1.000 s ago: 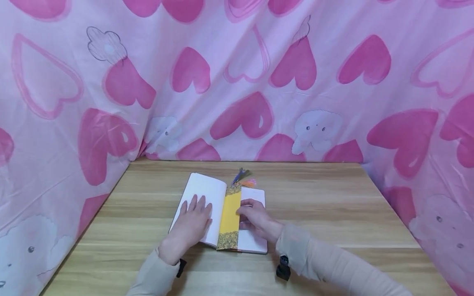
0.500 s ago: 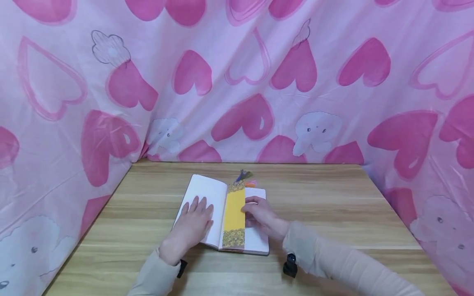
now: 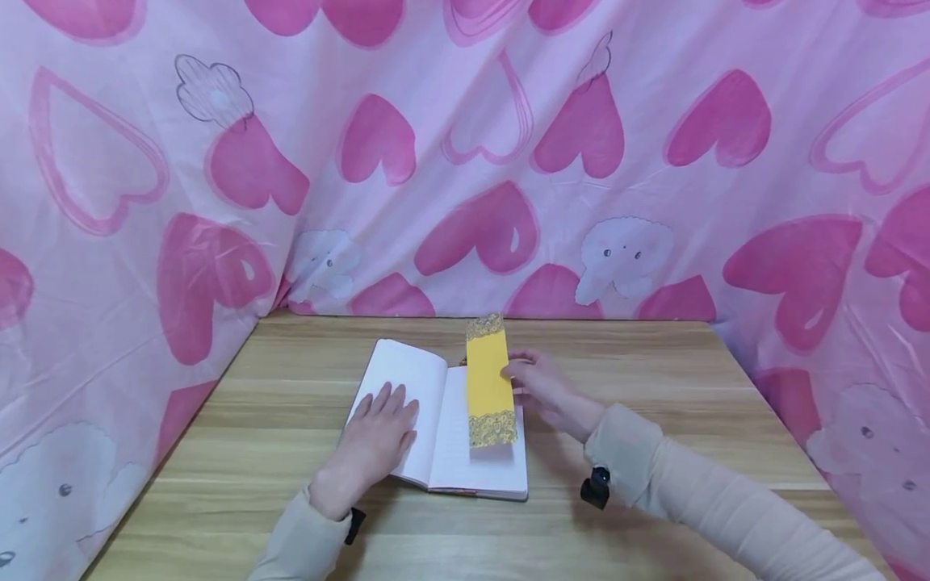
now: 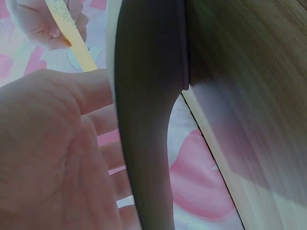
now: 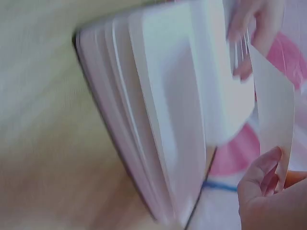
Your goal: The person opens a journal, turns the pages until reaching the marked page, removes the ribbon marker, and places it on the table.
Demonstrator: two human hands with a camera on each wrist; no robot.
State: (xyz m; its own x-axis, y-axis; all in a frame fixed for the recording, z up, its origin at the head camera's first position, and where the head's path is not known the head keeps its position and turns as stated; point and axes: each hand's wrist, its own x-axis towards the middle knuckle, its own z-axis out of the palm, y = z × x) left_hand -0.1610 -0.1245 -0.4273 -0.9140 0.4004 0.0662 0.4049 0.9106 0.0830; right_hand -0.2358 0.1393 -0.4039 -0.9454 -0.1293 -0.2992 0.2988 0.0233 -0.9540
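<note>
An open notebook (image 3: pixel 443 436) with blank white pages lies on the wooden table (image 3: pixel 654 420). My left hand (image 3: pixel 378 432) rests flat on its left page, fingers straight. My right hand (image 3: pixel 541 387) pinches the right edge of a yellow bookmark (image 3: pixel 490 383) with patterned ends and holds it lifted above the right page. The left wrist view shows my left palm (image 4: pixel 53 158) against the book's dark cover (image 4: pixel 144 120), with the bookmark (image 4: pixel 72 33) held beyond. In the blurred right wrist view the page edges (image 5: pixel 148 124) fan out, and my right fingers (image 5: pixel 261 179) hold the bookmark's pale back (image 5: pixel 273 105).
Pink cloth with heart prints (image 3: pixel 508 161) hangs round the table at the back and on both sides. Bare wood lies right of the notebook and along the front edge.
My right hand has lifted the bookmark out of the notebook's gutter and carried it up and to the right. The tassel no longer shows. My left hand has stayed on the left page.
</note>
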